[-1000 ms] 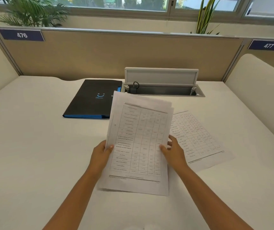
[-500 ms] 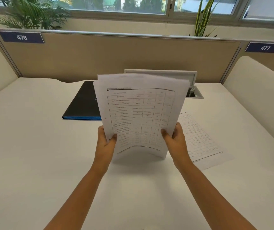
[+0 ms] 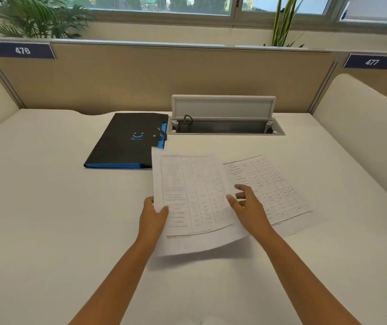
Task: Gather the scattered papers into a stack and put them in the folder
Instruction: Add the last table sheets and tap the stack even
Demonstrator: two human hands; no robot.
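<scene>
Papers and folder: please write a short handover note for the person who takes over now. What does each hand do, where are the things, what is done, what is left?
Left hand: pinches the held papers at their left edge, lifted off the desk.
Right hand: open, fingers spread at the right edge of the papers, gripping nothing.
Loose sheet: flat on the desk, right of the held papers, partly under them.
Folder: closed, black with blue edge, far left of the papers, beside the open cable tray.
Done: some papers gathered.
Left: add the loose sheet, square the stack, open the folder, put the stack in.
</scene>
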